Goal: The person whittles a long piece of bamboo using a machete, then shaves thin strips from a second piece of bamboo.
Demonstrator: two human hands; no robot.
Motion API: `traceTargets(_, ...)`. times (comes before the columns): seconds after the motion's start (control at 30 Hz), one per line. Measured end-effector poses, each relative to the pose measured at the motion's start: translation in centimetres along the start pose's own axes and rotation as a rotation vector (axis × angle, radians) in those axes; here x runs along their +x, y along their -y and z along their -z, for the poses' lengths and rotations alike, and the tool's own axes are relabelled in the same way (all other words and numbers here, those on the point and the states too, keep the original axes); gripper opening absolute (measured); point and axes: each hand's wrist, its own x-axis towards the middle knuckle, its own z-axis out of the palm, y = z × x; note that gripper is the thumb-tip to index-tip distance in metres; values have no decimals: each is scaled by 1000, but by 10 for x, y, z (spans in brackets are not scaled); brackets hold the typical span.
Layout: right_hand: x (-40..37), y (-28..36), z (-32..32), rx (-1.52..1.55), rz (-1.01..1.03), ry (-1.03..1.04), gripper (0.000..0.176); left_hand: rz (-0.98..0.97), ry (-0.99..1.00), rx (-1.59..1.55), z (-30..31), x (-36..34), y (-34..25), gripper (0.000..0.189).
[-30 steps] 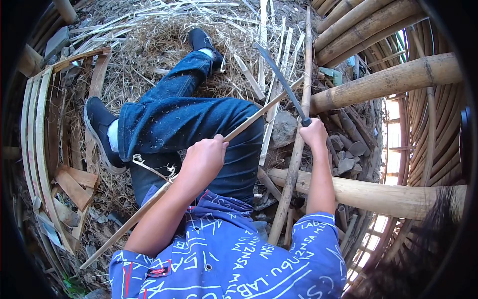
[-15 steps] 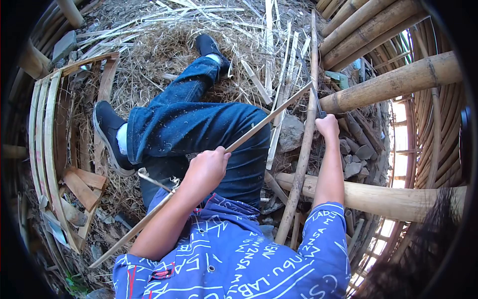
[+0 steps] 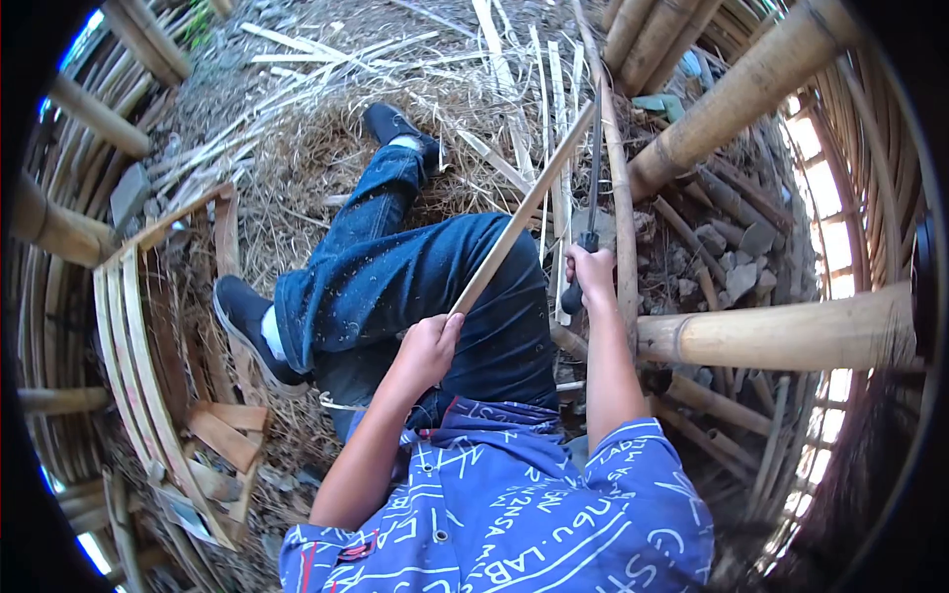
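My left hand point(image 3: 427, 351) is closed round a flat bamboo strip point(image 3: 522, 219), which slants up and away across the bent knee. The fist rests close over the jeans point(image 3: 415, 262). My right hand point(image 3: 591, 272) grips a long knife by its black handle point(image 3: 571, 296). Its dark, narrow blade point(image 3: 595, 163) points away from me, with its upper part close beside the strip's far end. Just right of the knife, a long thin bamboo pole point(image 3: 621, 198) runs past my right forearm.
Thin split strips point(image 3: 499, 84) and fibrous shavings point(image 3: 297, 168) cover the ground ahead. Thick bamboo poles point(image 3: 741, 94) and a horizontal bamboo post point(image 3: 771, 331) stand at the right. Stones point(image 3: 746, 272) lie between them. On the left are curved slats point(image 3: 129, 346) and wood offcuts point(image 3: 227, 435).
My right hand has moved left across the pole with the knife, and the blade now lies nearer the strip. The strip slants more steeply. The view has shifted.
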Motion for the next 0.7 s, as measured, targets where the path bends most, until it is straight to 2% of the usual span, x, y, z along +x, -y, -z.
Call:
traceTargets(0.03, -5, -1, -4, 75, 5, -10, 16, 103, 59, -182, 4, -4, -14, 46)
traceTargets(0.2, -34, 5, -11, 182, 65, -50, 17, 98, 44, -245, 5, 1, -6, 42)
traceTargets(0.3, -42, 4, -6, 109, 152, 2, 18, 81, 49, -252, 8, 0, -6, 39)
traceTargets(0.4, -47, 5, -6, 4, 235, -45, 19, 64, 45, -294, 8, -4, -4, 36)
traceTargets(0.6, -55, 13, -20, -66, 335, -55, 18, 31, -80, -319, 27, -13, 4, 30)
traceTargets(0.7, -72, 32, -28, -148, 519, -29, 16, 38, -147, -211, 45, -16, 16, 27)
